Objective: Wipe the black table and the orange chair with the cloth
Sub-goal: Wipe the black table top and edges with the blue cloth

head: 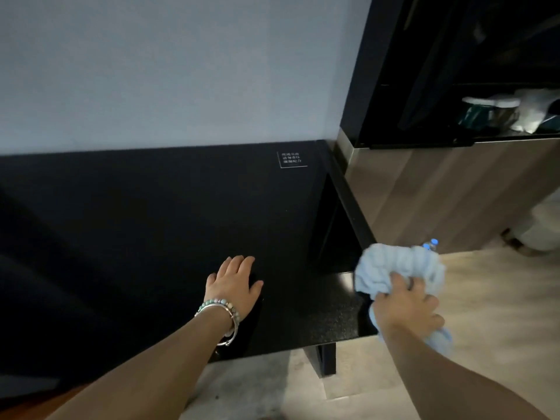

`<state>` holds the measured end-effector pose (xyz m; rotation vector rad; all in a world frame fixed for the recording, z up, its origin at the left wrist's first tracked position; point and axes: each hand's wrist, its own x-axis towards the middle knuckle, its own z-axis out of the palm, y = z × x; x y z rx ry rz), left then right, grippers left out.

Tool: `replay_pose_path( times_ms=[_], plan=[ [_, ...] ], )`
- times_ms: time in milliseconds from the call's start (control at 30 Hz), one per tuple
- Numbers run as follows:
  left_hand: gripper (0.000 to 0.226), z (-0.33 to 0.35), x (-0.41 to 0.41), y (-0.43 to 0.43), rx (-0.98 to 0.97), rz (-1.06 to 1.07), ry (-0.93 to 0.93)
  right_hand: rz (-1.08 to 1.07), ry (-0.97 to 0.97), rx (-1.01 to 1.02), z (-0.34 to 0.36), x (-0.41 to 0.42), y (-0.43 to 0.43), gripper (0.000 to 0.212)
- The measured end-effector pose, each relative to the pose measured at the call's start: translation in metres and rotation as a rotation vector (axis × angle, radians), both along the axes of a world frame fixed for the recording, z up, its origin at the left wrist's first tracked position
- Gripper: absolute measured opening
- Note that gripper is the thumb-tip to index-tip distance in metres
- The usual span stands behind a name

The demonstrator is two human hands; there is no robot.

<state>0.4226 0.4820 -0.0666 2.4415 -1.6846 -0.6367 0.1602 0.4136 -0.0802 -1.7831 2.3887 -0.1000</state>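
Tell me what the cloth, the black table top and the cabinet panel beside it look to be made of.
Cloth: soft plush fabric, likely microfibre or chenille; thick fluffy ridges, matte pale blue.
Black table: hard, semi-gloss, finely speckled where light hits it; stone or laminate, cannot tell which.
Cabinet panel: matte wood-grain, veneer or laminate; streaky brown-grey grain.

Wall (151, 71): pale grey-blue, plain.
Sign (290, 159): small, dark, white characters (too small to read).
Cabinet (439, 192): wood-grain, at right.
Shelf (424, 140): dark, above the cabinet, holding white-lidded containers (488, 112).
Bottle (431, 244): blue-capped, near the cabinet.
Floor (500, 298): light wood.
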Motion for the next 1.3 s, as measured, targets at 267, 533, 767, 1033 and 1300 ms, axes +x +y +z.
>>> replay_pose_path(
  times_ms=[267,533,767,1033,1300],
  plan=[
    [0.060,0.001,0.044,0.003,0.061,0.076,-0.074,0.061,-0.198,-0.183,0.020,0.052,-0.039,0.050],
    [0.060,-0.002,0.092,0.018,0.083,0.289,-0.082,-0.014,-0.206,0.181,0.014,0.119,-0.091,0.064],
    [0.055,-0.006,0.119,0.035,0.038,0.490,-0.041,0.483,-0.109,0.246,0.010,0.222,-0.100,0.059],
    [0.053,-0.004,0.159,0.077,0.022,0.673,-0.115,1.335,-0.322,0.248,0.019,0.317,-0.009,0.040],
    [0.053,-0.009,0.204,0.121,0.025,0.744,-0.122,0.625,-0.086,0.208,0.008,0.321,-0.040,0.055]
  ],
)
